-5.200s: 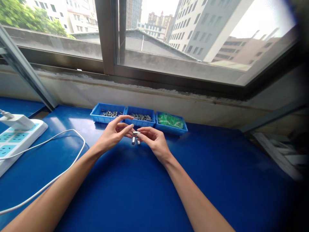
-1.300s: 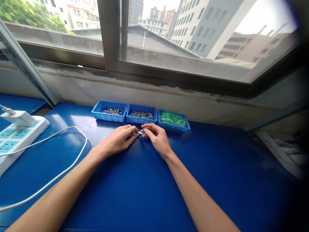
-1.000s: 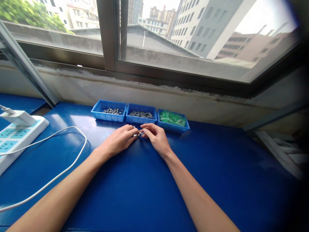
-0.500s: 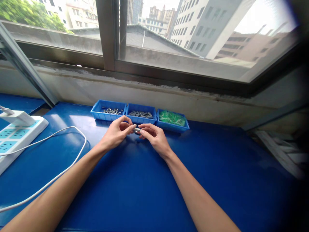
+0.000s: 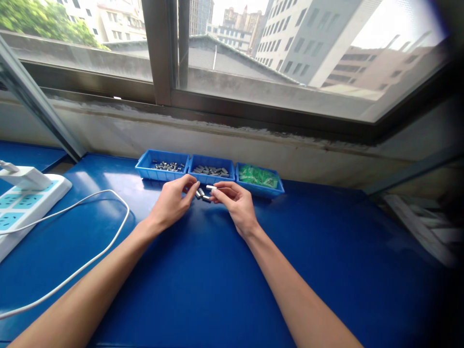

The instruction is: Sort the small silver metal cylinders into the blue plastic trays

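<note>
Metal piece gripped by right hand alone; half second ago, touched by both hands. Left hand moved off, fingertips bunched; whether anything is held cannot be told. Loose pieces seen between hands, near side of middle box. Two-handed work seemingly paused.

Seeing blue tbl below grip of R hand. Counting 3 blue bins in a row on it, just beyond grip. Spotting white cable looping L of grip, white pwr strip farther L. Finding metal pcs beside grip, tbl contact unclear.
</note>
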Motion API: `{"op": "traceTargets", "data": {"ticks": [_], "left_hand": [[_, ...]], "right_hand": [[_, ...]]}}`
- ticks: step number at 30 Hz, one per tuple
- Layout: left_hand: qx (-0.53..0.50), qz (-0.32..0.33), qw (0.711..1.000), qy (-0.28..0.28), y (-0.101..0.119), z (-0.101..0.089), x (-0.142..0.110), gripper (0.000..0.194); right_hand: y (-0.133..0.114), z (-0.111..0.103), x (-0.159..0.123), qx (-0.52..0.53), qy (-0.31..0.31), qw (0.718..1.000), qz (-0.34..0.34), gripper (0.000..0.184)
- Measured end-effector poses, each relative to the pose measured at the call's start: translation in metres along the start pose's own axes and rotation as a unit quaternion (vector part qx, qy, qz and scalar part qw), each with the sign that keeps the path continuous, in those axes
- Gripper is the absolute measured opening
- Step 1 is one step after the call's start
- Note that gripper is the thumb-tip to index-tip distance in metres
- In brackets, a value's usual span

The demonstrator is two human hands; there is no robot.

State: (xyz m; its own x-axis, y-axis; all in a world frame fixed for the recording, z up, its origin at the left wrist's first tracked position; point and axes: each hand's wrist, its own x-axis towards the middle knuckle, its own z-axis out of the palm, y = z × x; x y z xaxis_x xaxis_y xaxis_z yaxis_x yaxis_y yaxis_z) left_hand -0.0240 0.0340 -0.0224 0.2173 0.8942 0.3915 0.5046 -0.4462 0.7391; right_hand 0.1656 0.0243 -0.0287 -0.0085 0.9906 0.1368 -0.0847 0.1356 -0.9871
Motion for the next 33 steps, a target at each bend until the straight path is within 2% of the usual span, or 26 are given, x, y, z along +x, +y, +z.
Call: {"op": "traceTargets", "data": {"ticks": [2,4,6,9,16,22,29,33], "left_hand": [[0.092,0.063,0.993,-0.025,-0.005,-0.001,0.000,0.027],[0.138,0.110,0.982,-0.068,-0.010,0.000,-0.001,0.030],[0.161,0.142,0.972,-0.099,-0.014,0.001,-0.001,0.031],[0.181,0.162,0.963,-0.116,-0.017,0.003,-0.002,0.029],[0.210,0.152,0.959,-0.117,-0.014,0.001,-0.004,0.025],[0.182,0.138,0.964,-0.136,-0.011,-0.002,-0.001,0.017],[0.113,0.101,0.983,-0.108,-0.017,-0.001,-0.002,0.022],[0.069,0.078,0.993,-0.057,-0.011,0.000,-0.001,0.023]], "right_hand": [[0.000,0.000,0.005,0.005,0.044,0.999,-0.018,0.030],[0.001,0.001,0.012,0.010,0.079,0.996,-0.035,0.030],[0.002,0.003,0.018,0.017,0.100,0.993,-0.052,0.030],[0.005,0.004,0.024,0.023,0.106,0.992,-0.061,0.033],[0.006,-0.003,0.025,0.044,0.060,0.997,-0.018,0.041],[0.001,-0.003,0.014,-0.008,0.047,0.999,-0.019,0.027],[-0.002,-0.005,0.004,-0.033,0.032,0.999,-0.024,0.017],[0.000,-0.006,0.003,-0.035,0.024,0.999,-0.035,0.015]]}}
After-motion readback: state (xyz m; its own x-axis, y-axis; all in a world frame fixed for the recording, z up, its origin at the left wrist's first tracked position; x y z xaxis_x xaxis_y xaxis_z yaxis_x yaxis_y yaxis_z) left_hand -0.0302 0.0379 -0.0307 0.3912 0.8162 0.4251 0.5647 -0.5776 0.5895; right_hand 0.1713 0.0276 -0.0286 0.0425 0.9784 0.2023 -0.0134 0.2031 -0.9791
